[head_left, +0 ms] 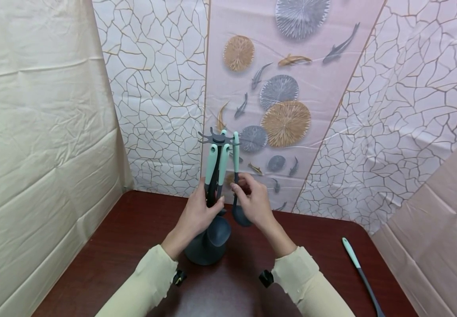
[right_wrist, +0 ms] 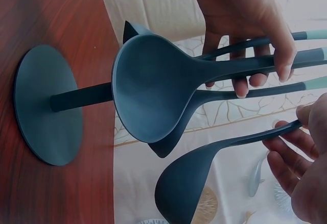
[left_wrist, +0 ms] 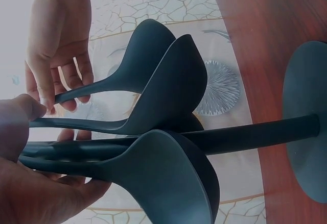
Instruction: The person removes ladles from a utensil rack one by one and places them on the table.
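Note:
A dark utensil stand [head_left: 202,255] with a round base and a hooked top [head_left: 218,139] stands upright on the table. Several utensils with mint handles [head_left: 211,164] hang round its pole, among them a ladle with a broad bowl [right_wrist: 153,89]. My left hand [head_left: 197,212] grips the pole and the utensil necks beside it. To the right, my right hand [head_left: 255,200] pinches another ladle [right_wrist: 185,183] by its dark neck, bowl down. Its handle top is beside the hooks; I cannot tell whether it hangs on one.
A loose utensil [head_left: 357,264] with a mint handle lies on the dark red table [head_left: 304,246] at the right, its far end cut off by the frame. Patterned cloth [head_left: 157,88] hangs behind the table, and plain cloth walls [head_left: 42,154] flank it.

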Action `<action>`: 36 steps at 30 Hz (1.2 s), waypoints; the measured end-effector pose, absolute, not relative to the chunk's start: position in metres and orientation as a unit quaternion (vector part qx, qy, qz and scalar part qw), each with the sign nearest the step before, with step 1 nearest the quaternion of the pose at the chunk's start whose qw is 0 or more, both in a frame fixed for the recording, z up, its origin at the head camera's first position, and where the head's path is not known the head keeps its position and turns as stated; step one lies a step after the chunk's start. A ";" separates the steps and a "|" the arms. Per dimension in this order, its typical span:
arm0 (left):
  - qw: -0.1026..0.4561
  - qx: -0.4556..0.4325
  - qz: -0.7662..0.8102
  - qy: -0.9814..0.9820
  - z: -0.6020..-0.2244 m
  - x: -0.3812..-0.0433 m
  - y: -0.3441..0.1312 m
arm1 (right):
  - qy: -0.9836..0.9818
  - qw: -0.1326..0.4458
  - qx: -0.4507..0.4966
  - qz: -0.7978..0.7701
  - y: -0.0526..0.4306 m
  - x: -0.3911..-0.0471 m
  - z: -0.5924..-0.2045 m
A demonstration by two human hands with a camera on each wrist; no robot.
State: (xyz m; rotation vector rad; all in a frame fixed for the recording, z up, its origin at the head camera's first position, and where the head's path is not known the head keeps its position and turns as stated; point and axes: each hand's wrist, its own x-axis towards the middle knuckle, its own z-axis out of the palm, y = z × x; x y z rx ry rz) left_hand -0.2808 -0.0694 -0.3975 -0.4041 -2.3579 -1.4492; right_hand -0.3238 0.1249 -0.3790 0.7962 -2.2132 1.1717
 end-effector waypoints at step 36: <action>0.169 -0.139 -0.512 -0.831 -0.398 -0.281 -0.069 | -0.807 0.253 0.285 0.450 0.125 -0.323 -0.377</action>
